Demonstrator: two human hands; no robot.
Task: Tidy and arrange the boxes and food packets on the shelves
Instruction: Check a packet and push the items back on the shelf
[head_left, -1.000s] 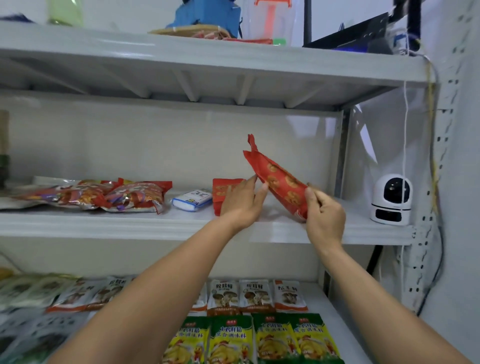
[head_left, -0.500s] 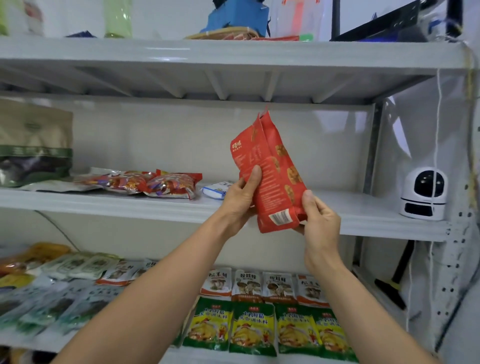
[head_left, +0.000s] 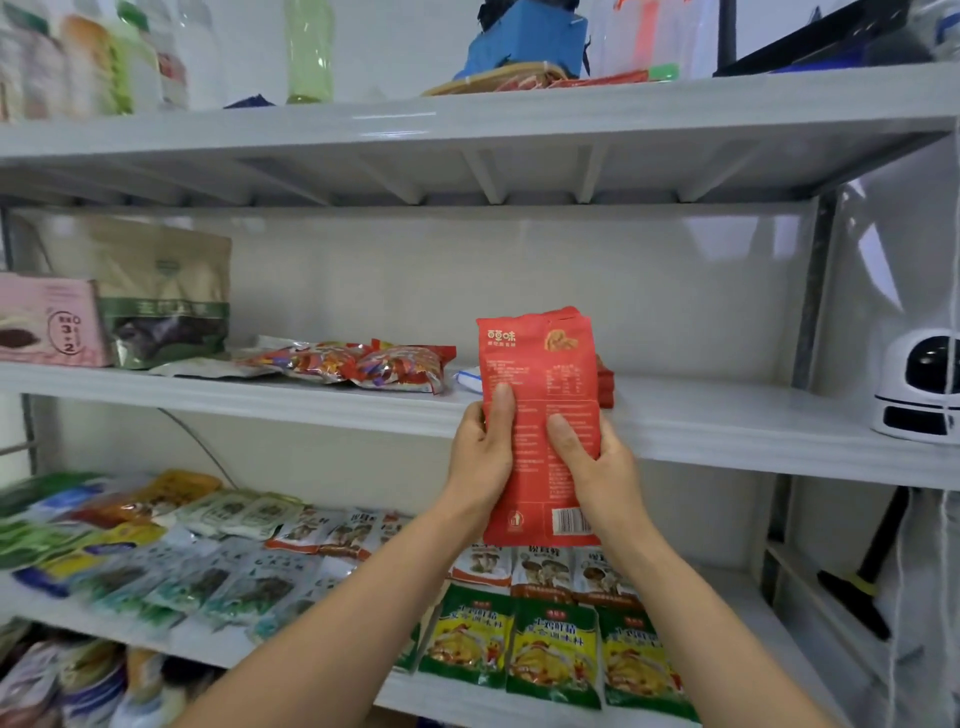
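I hold a red food packet (head_left: 540, 374) upright in front of the middle shelf (head_left: 727, 426), its printed back facing me. My left hand (head_left: 480, 457) grips its left edge with the thumb across the back. My right hand (head_left: 597, 462) grips the right side, thumb on the print. Behind the packet another red packet (head_left: 605, 384) lies on the shelf. To the left lie two shiny red snack bags (head_left: 363, 364) and a white and blue packet (head_left: 469, 376).
A pink box (head_left: 49, 322) and a tan and green bag (head_left: 156, 296) stand at the shelf's left end. A white camera (head_left: 919, 384) sits at the right end. The lower shelf (head_left: 748, 613) carries rows of green, orange and grey packets. Bottles and a blue object stand on the top shelf.
The red packet turned from tilted to upright with its back toward me, and came down in front of the shelf edge. Both hands shifted to grip its sides. The view moved closer and left.
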